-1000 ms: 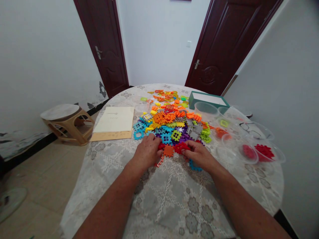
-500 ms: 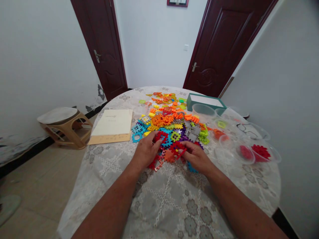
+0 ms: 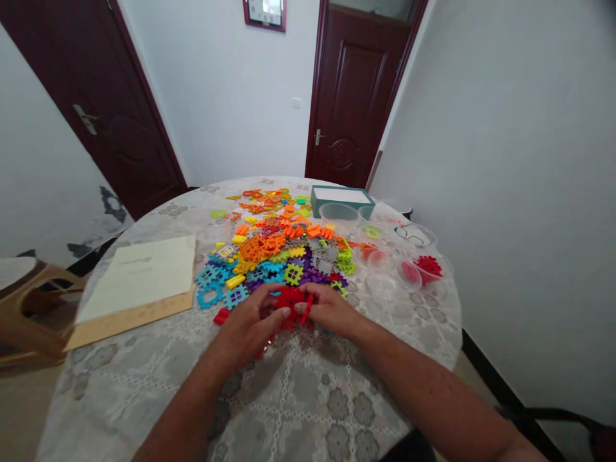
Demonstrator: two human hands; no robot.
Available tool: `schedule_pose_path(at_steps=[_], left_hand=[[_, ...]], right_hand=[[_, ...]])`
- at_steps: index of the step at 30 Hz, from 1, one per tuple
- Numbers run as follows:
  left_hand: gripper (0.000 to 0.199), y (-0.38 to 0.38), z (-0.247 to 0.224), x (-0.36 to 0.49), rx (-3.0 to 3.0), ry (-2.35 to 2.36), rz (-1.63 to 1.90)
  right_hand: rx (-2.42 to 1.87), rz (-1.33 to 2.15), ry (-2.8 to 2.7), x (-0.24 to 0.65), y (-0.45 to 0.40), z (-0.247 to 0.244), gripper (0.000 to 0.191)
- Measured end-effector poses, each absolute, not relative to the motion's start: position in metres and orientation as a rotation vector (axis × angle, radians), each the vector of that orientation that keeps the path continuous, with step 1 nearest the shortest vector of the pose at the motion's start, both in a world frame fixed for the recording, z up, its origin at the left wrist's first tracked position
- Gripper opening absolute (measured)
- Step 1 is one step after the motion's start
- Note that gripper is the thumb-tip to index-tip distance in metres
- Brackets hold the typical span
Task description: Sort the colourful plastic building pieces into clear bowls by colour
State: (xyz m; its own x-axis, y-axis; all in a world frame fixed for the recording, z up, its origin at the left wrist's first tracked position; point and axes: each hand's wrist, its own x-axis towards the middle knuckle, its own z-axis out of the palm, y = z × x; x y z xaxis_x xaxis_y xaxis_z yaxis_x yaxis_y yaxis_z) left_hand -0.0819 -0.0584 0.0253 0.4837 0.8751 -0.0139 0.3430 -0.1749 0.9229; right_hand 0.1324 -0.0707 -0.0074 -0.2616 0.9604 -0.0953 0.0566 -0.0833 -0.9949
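My left hand [image 3: 255,317] and my right hand [image 3: 330,310] are close together at the near edge of a pile of colourful plastic building pieces [image 3: 276,247]. Between them are red toothed building pieces [image 3: 289,300]. My right fingers pinch a red piece seen nearly edge-on [image 3: 308,309]. The left thumb and fingers are closed on the toothed red piece beside it. Whether the two are joined I cannot tell. Blue window-like pieces [image 3: 235,296] and a yellow block [image 3: 235,282] lie beyond my left hand. Another red piece [image 3: 221,316] rests left of it.
Clear plastic tubs [image 3: 385,282] stand at the right, with red pieces [image 3: 428,266] in one. Behind them is a green open box [image 3: 342,199]. A paper folder [image 3: 139,276] lies at the left on the flowered tablecloth [image 3: 308,398]. A stool [image 3: 43,308] stands beside the table.
The view has swung to the right. My hands have come closer together, and the red pieces are now between them; before, they were apart, each at its own red piece.
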Motion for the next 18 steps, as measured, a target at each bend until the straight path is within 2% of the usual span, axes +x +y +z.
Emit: schedule_pose_path(at_steps=[3,7,9,13,18], left_hand=[[0.057,-0.061,0.026,-0.082,1.797,1.048,0.640],[0.085,-0.066,0.026,-0.081,1.833,1.048,0.594],[0.093,-0.069,0.026,-0.079,1.856,1.078,0.579],[0.075,-0.070,0.026,-0.076,1.951,1.110,0.598],[0.059,-0.062,0.025,-0.083,1.957,1.121,0.672]], right_hand=[[-1.222,1.459,-1.395,0.128,-0.074,-0.006,0.015],[-1.265,1.396,-1.416,0.125,-0.077,-0.004,0.015],[-1.260,1.328,-1.467,0.125,-0.078,-0.004,0.014],[-1.245,1.194,-1.562,0.125,-0.078,-0.007,0.013],[-1.142,1.364,-1.566,0.128,-0.079,-0.002,0.016]])
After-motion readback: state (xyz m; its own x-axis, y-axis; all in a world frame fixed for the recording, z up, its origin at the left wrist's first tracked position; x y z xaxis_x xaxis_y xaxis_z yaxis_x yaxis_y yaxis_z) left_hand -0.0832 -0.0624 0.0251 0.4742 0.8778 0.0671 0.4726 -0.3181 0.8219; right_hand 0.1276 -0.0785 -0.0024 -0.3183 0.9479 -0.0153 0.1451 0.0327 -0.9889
